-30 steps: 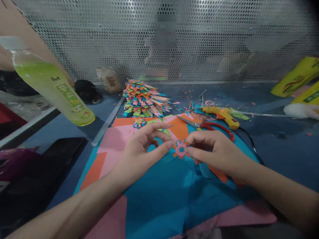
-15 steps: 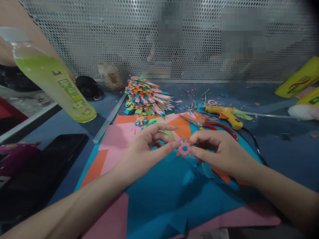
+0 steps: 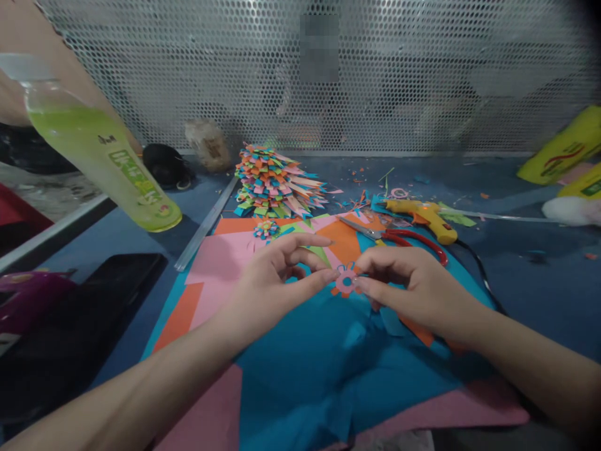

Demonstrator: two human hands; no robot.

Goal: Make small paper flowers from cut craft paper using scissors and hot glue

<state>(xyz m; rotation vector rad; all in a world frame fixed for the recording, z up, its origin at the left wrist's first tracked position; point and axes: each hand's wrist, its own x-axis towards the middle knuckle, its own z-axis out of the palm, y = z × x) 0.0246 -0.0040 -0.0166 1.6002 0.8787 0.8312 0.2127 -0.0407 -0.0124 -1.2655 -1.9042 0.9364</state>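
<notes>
A small paper flower (image 3: 346, 281), pink and orange with a blue centre, is pinched between both my hands above the blue paper sheet (image 3: 328, 363). My left hand (image 3: 277, 275) touches its left edge with thumb and fingertip, the other fingers curled. My right hand (image 3: 413, 285) pinches its right edge with thumb and forefinger. Pink and orange sheets (image 3: 220, 257) lie under the blue one.
A heap of finished coloured paper pieces (image 3: 275, 181) sits behind, with another small flower (image 3: 265, 228) near it. Red-handled scissors (image 3: 399, 237) and a yellow glue gun (image 3: 422, 216) lie at right. Another person's hand holds a green drink bottle (image 3: 103, 156) at upper left. A perforated metal screen (image 3: 328, 94) closes the back.
Both hands have drifted slightly right and up with the flower; the fingers shift a little on its edges. The bottle at left has barely moved.
</notes>
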